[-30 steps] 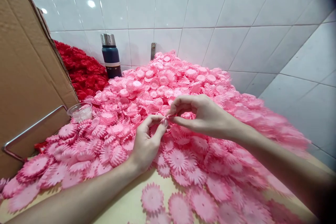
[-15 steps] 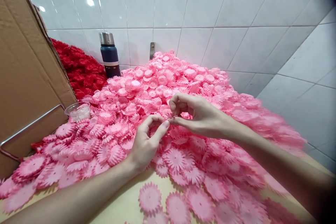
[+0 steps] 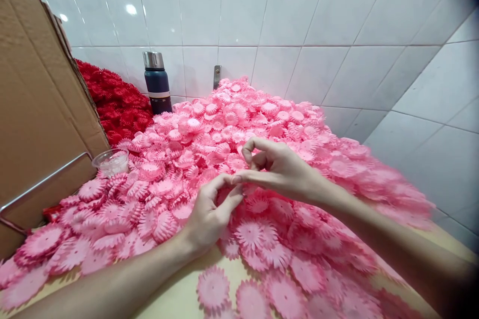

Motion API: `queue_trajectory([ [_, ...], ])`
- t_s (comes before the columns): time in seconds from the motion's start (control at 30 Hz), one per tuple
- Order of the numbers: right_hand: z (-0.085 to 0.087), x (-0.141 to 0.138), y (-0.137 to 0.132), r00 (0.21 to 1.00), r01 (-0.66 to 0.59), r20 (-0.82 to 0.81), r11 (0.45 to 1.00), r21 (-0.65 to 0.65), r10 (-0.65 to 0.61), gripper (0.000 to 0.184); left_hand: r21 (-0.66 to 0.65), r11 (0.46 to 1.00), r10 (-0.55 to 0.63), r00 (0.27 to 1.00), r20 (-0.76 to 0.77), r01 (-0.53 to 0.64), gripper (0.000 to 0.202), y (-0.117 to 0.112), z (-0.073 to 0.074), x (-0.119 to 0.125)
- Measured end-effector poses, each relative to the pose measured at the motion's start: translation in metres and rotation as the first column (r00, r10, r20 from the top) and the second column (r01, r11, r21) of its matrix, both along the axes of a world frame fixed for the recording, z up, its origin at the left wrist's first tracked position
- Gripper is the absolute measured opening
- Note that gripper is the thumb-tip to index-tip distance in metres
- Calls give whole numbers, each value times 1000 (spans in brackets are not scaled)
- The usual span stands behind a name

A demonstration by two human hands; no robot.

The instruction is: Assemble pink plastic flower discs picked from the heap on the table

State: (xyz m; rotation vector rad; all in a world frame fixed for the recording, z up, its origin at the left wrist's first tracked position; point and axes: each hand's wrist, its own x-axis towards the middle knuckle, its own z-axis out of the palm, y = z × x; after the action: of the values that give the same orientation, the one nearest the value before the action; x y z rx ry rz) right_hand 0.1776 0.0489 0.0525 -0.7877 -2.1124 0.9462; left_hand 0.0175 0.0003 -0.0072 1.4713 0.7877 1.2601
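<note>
1. The heap of pink flower cutouts (image 3: 262,124) covers the desk (image 3: 179,299), rising toward the tiled wall (image 3: 299,5).
2. The left hand (image 3: 211,212) lies low on the heap's near slope; the right hand (image 3: 280,167) hovers just above, to its right.
3. Both curl narrowly, fingertips (image 3: 236,178) touching; whether they pinch a cutout, I cannot tell.

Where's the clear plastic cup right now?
In the head view, the clear plastic cup sits on the left at the edge of the pink flower pile, beside the cardboard box and nearer the camera than the dark blue flask.
</note>
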Motion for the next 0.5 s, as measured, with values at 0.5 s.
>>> queue_trajectory([
  [0.5, 39, 32, 3, 824, 480, -17, 681, 554, -566, 30, -80, 963, 267, 956, 122, -258, 16, 13, -6, -1],
])
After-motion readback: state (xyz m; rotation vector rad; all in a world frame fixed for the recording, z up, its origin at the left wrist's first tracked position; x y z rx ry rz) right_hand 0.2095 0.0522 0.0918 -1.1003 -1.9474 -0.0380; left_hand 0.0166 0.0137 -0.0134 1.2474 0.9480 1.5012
